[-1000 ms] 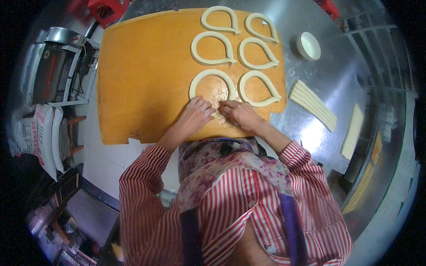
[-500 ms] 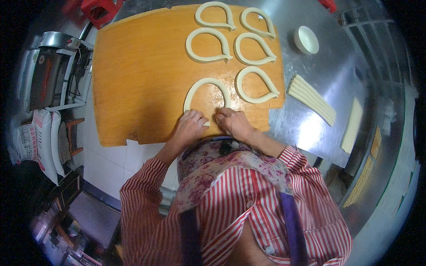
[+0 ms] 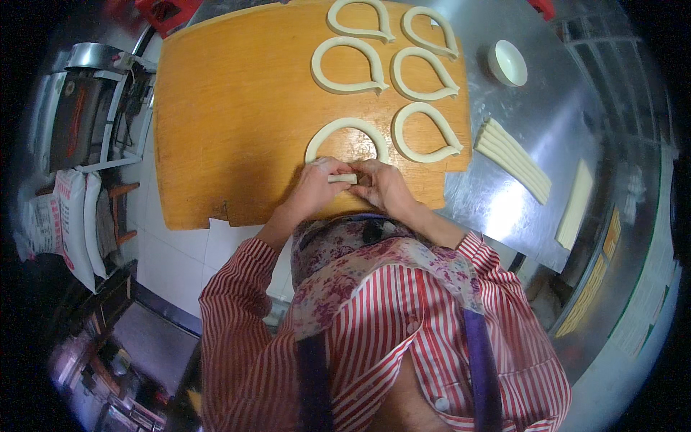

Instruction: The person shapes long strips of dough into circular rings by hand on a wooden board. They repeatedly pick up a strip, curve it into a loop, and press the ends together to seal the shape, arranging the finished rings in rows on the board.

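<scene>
My left hand (image 3: 314,187), fingers closed on one end of a dough rope (image 3: 346,124), holds that pale end (image 3: 341,178) horizontally near the front of the orange wooden board (image 3: 216,108). My right hand (image 3: 381,187) meets it from the right, thumb and fingers pinched on the same rope, whose other end is hidden by my fingers. The rope arches away from me on the board. Behind and to the right of it lie several closed teardrop dough rings (image 3: 425,106), each with a pinched point toward the right.
On the steel table at right are a white bowl (image 3: 507,63), a bundle of dough strips (image 3: 515,162) and another pale slab (image 3: 574,204). At left stand a metal appliance (image 3: 93,108) and white sacks (image 3: 72,219). A red stool (image 3: 164,13) is behind the board.
The arched rope first slid toward me. Since then my hands have closed in on each other, bringing its end crosswise between my fingers. The view has shifted slightly.
</scene>
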Action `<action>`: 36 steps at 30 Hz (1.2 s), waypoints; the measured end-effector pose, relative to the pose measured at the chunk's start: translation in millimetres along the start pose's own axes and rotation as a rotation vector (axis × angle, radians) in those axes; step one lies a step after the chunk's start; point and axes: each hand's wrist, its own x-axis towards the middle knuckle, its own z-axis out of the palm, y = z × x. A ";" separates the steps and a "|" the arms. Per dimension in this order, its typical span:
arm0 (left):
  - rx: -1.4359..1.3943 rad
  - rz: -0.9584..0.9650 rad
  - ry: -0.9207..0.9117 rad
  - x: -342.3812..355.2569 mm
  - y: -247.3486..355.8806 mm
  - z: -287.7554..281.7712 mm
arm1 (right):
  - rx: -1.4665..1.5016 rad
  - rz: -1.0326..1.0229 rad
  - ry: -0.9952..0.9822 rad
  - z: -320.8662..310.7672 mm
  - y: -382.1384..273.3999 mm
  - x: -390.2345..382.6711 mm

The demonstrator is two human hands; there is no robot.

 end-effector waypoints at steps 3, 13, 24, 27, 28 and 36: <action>-0.192 0.026 -0.032 4.7 -2.0 -14.0 | 0.269 0.218 0.039 6.2 1.8 7.2; -0.087 0.070 -0.076 7.5 -10.3 -6.8 | -0.081 -0.051 -0.030 -8.4 -5.8 -0.5; 0.369 0.326 0.169 -0.3 -0.3 39.3 | -0.065 -0.082 -0.162 -29.6 35.7 3.2; 0.330 0.277 0.189 1.7 -2.0 44.2 | -0.016 -0.058 -0.185 -35.1 30.0 7.2; 0.317 0.278 0.209 2.5 -3.9 47.5 | -0.053 -0.092 -0.192 -37.0 28.5 7.8; 0.327 0.294 0.343 0.3 -11.5 64.0 | -0.205 -0.120 -0.259 -42.5 26.9 10.6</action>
